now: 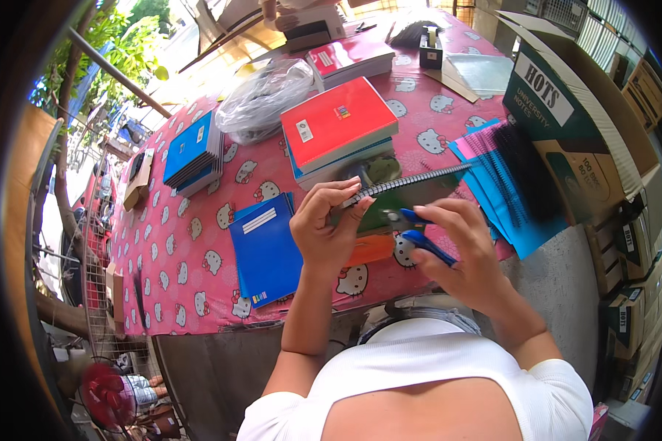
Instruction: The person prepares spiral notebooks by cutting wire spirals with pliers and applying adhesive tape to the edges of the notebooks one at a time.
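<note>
Clearly mid-crimp: left hand [324,228] closed on the notebook [397,202], held above the tabletop's near edge, thumb and fingertips pinching the cover by the black spiral [412,182]; right hand [456,246] wrapped shut round blue pliers [419,237], nose at the coil's end. Best done, probably, with the book kept steady, the last loop gripped squarely and bent inward without crushing the cover. Beyond, mid-table, a red-covered stack [338,125] bearing a small white label; near the left edge, a blue stack [193,151]; by the near edge, a blue book [266,250] with a white label strip; at the right edge, a green-and-white carton [566,117]; toward the far edge, a clear plastic bag [261,99].
</note>
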A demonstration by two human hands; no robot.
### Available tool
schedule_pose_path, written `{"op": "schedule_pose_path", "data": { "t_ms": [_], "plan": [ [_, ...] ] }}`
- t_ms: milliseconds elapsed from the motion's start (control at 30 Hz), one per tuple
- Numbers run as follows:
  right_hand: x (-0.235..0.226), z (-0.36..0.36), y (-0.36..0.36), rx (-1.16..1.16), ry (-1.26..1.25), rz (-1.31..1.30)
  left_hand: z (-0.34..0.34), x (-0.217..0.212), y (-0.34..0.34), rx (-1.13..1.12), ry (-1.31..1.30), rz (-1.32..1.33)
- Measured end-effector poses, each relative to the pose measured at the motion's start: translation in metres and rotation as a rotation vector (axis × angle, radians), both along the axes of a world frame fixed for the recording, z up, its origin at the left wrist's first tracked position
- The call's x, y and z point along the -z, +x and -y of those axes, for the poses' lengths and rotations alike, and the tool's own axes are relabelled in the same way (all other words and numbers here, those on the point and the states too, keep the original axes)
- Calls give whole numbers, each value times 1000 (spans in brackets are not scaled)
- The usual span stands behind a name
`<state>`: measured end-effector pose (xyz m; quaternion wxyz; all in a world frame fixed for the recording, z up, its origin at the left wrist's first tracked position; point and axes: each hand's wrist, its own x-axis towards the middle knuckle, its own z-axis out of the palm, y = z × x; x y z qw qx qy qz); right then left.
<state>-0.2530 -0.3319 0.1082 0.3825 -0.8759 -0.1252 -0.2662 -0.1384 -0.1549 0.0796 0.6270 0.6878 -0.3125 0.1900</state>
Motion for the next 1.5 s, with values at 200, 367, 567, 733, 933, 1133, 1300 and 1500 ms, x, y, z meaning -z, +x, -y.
{"op": "schedule_pose_path", "data": {
  "t_ms": [200,367,567,733,933,1133,1300,1500],
  "plan": [
    [-1,-11,-3,84,-68,-26,13,-6,-14,60,-22,67],
    [-3,-14,-7,108,-33,-55,11,1,-13,42,4,145],
    [-1,-9,-5,112,2,-48,11,2,-11,-7,24,199],
    [0,0,4,-98,349,-325,11,3,-12,-47,48,228],
    [35,18,25,-688,1243,-958,0,2,-12,-61,70,269],
    [141,60,23,197,8,-165,-134,1,3,-541,-677,-77],
    [186,78,13,289,-418,-236,-240,122,-14,-885,-1026,-558],
    [155,41,140,24,-78,3,-271,206,-28,-1293,-374,-592]
  ]
}}
